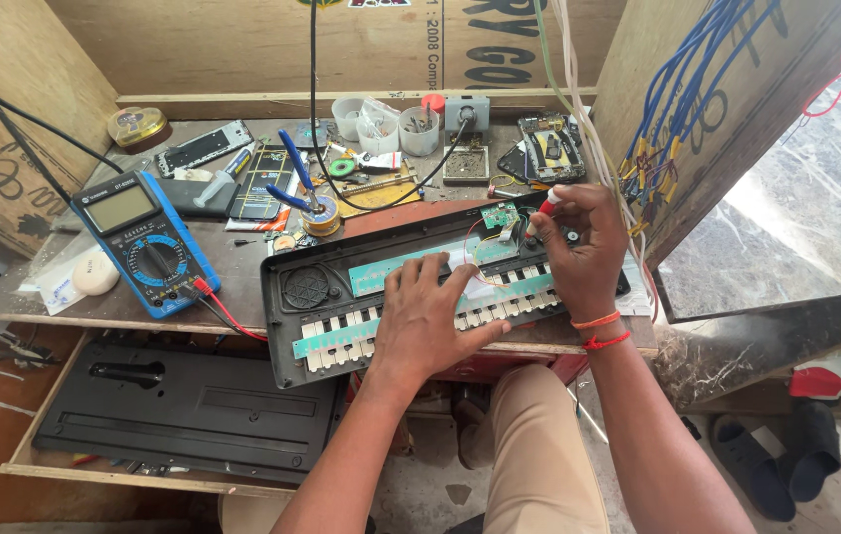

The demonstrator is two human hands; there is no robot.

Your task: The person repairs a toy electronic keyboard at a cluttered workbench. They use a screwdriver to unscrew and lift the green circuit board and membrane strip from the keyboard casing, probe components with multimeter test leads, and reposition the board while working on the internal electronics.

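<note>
So you had the opened-up keyboard [341, 316] lying across the front edge of the wooden bench [242, 267], back cover off, green circuit strips and the white key undersides all showing. Your left hand [430, 321] was pressed flat on the middle of it, fingers spread over the long green board, not gripping anything, just holding it down. Your right hand [584, 252] was up at the far right end, fingers pinched shut around a small red-and-white tool [546, 208], its tip pointing down near the little green circuit board [500, 215] with the red wire looping off it. Couldn't tell if the tip was actually touching.

Off to the left sat the blue multimeter [143, 242], red and black leads running toward the keyboard. Behind the keyboard: blue-handled pliers [297, 173], a solder spool [322, 220], a few white cups [386, 124] of small parts. The black back cover [183, 405] rested on the pulled-out lower shelf.
</note>
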